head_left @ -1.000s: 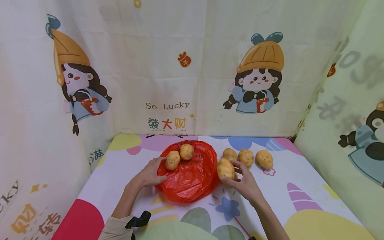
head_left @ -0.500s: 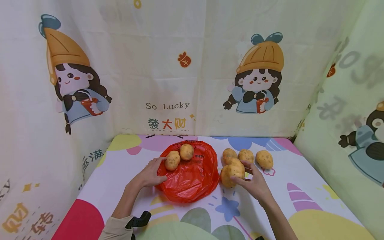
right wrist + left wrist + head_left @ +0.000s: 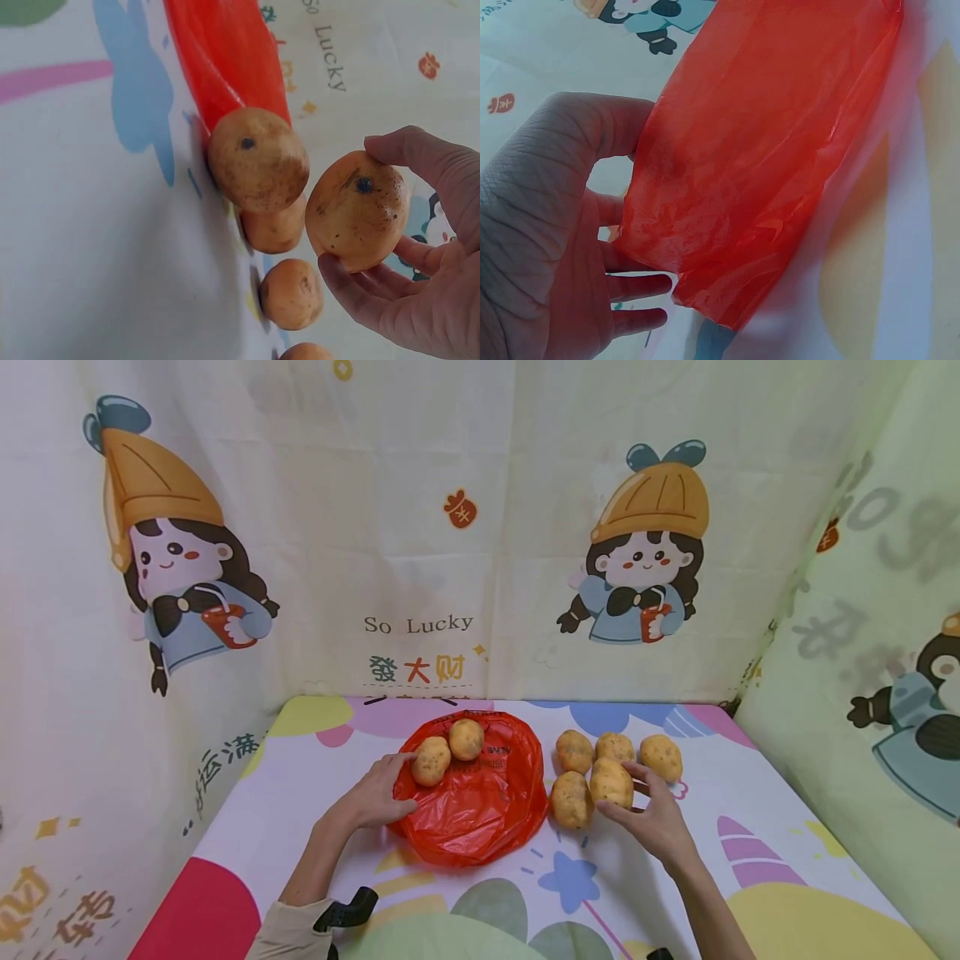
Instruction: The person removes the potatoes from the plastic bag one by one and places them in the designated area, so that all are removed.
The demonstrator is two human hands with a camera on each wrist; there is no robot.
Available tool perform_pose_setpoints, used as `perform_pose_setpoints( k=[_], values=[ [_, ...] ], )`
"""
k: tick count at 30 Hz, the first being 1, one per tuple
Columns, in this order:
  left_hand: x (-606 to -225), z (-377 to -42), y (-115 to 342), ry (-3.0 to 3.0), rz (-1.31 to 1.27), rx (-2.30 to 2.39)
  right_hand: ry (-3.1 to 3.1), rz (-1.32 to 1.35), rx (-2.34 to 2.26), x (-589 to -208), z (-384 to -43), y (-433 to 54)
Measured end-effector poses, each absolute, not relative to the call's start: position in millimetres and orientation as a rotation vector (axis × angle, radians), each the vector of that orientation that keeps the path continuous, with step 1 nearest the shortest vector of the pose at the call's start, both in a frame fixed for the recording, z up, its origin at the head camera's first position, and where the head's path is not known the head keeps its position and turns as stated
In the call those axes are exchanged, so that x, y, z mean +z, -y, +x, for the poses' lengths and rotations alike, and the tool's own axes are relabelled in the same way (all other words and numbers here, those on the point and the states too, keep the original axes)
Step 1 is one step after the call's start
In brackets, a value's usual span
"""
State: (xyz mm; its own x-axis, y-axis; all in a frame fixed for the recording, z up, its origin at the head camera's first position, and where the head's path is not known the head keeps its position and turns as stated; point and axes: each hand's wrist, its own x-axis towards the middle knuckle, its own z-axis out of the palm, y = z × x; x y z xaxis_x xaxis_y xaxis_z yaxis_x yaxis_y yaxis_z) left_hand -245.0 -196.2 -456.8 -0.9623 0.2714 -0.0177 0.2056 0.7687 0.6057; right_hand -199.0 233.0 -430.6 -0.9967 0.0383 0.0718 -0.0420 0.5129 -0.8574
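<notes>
A red plastic bag [image 3: 487,814] lies spread in the middle of the table, with one potato [image 3: 431,762] and another potato [image 3: 467,740] resting on its far left part. My left hand [image 3: 380,793] touches the bag's left rim, thumb and fingers spread apart; in the left wrist view the red film hides some fingertips. To the right of the bag, my right hand [image 3: 656,822] grips a potato [image 3: 358,211] between thumb and fingers. Left of this held potato sits a loose potato [image 3: 572,800] near the bag's right edge.
Behind the held potato, a row holds a left potato [image 3: 574,750], a middle potato [image 3: 615,747] partly hidden, and a right potato [image 3: 661,758]. The patterned table [image 3: 750,793] meets a printed cloth wall [image 3: 517,610] at the back and sides.
My right hand has moved right, away from the bag's edge, with the potato in its grip. The potato beside the bag now shows fully. My left hand stays at the rim.
</notes>
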Motion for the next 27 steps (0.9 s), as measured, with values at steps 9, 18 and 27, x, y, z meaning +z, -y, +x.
perform_pose_setpoints(
  k=[9,18,27],
  values=[
    [-456.2,-244.8,195.7,-2.847,0.366,0.958,2.682,0.019,1.454,-437.1,-198.8,-242.3],
    [-456.2,-245.2,195.4,-2.839,0.348,0.962,2.760,0.019,1.378,-447.3,-200.9,-251.8],
    [-456.1,-245.1,194.9,-2.840,0.332,0.967,2.792,0.077,1.268,-455.3,-205.1,-260.6]
  ],
)
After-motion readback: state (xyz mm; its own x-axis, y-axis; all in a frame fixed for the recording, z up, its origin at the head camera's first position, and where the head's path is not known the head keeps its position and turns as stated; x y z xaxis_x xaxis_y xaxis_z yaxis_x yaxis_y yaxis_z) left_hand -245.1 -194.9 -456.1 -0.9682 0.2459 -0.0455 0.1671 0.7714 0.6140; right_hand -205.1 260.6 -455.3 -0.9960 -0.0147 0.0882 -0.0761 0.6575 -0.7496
